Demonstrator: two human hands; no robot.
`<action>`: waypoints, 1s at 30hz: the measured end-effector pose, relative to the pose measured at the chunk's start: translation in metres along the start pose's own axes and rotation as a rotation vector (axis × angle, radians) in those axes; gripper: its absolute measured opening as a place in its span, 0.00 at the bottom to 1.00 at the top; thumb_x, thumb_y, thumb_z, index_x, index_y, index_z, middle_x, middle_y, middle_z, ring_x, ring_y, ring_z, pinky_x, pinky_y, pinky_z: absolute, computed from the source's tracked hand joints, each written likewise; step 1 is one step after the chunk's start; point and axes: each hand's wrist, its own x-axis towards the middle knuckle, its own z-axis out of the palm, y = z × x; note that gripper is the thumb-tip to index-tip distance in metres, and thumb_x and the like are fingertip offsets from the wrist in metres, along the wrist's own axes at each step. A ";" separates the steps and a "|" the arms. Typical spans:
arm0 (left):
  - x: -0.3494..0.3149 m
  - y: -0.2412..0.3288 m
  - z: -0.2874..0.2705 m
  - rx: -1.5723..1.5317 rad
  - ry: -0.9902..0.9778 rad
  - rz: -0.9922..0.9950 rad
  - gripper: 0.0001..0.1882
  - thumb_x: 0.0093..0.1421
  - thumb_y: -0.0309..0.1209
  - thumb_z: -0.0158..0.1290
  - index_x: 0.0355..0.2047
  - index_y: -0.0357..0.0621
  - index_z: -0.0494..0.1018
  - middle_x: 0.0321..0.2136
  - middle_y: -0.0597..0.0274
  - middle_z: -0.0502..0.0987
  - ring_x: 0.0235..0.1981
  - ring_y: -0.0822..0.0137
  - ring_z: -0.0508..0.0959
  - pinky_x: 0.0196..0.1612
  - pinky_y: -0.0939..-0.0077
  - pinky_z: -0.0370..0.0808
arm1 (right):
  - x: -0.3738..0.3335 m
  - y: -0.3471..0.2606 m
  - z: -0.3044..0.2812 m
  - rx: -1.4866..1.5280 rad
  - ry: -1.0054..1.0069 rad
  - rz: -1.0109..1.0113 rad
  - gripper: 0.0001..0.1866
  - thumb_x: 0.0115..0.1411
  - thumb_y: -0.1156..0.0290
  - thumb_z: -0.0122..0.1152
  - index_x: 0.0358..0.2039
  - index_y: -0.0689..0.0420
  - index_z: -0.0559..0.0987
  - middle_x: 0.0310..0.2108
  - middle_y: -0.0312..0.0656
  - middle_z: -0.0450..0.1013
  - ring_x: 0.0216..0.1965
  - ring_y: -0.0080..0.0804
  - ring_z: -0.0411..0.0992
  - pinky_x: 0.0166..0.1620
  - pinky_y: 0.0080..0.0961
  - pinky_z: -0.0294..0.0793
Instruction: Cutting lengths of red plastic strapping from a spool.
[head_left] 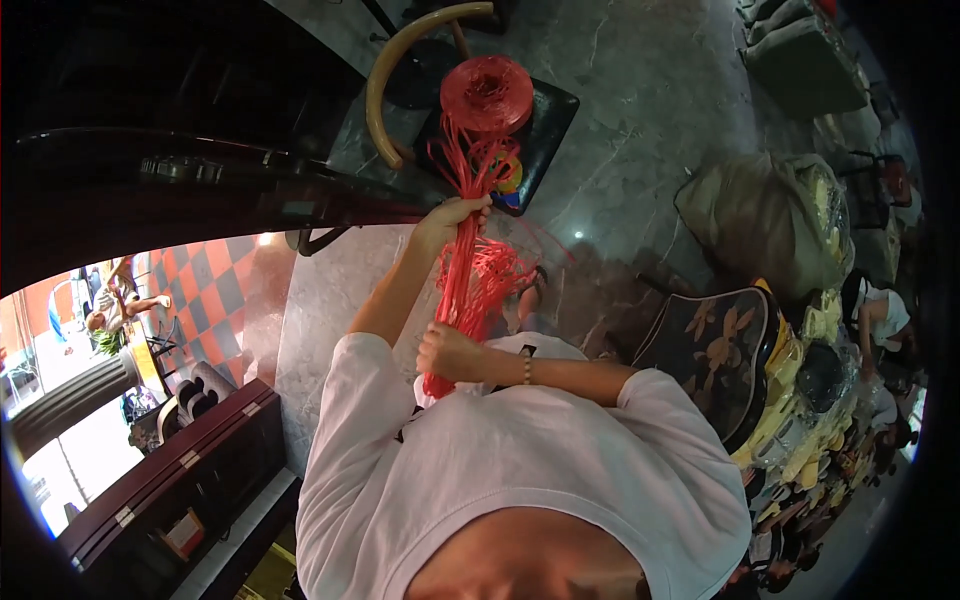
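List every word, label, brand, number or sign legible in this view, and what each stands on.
No text can be read anywhere.
Long red plastic strands, gripped by the left hand and right hand: no lettering visible.
Round red plastic roll: no lettering visible.
Small yellow-and-blue patch below the roll: too small and partly covered to tell.

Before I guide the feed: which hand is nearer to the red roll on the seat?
The left hand. It grips the red strands just below the roll in the picture; the right hand grips them farther down, near the chest.
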 end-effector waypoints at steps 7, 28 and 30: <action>-0.011 0.036 -0.009 -0.200 -0.031 0.056 0.07 0.64 0.36 0.48 0.33 0.47 0.66 0.14 0.75 0.60 0.11 0.82 0.57 0.13 0.87 0.55 | 0.002 -0.007 0.011 0.143 0.011 -0.060 0.09 0.53 0.65 0.53 0.19 0.53 0.74 0.22 0.37 0.69 0.32 0.31 0.69 0.43 0.31 0.66; -0.171 0.022 -0.014 0.198 -0.017 0.296 0.11 0.65 0.39 0.46 0.29 0.48 0.64 0.13 0.79 0.54 0.12 0.85 0.52 0.14 0.87 0.47 | 0.004 0.145 -0.186 0.719 -0.285 0.033 0.19 0.38 0.86 0.51 0.34 0.59 0.75 0.35 0.41 0.71 0.41 0.37 0.69 0.43 0.30 0.68; -0.184 0.018 -0.013 0.183 -0.008 0.292 0.11 0.65 0.39 0.46 0.29 0.47 0.64 0.13 0.78 0.54 0.12 0.84 0.52 0.14 0.86 0.47 | 0.005 0.182 -0.190 0.489 -0.034 0.203 0.12 0.42 0.85 0.53 0.29 0.59 0.73 0.31 0.42 0.70 0.36 0.40 0.69 0.40 0.31 0.68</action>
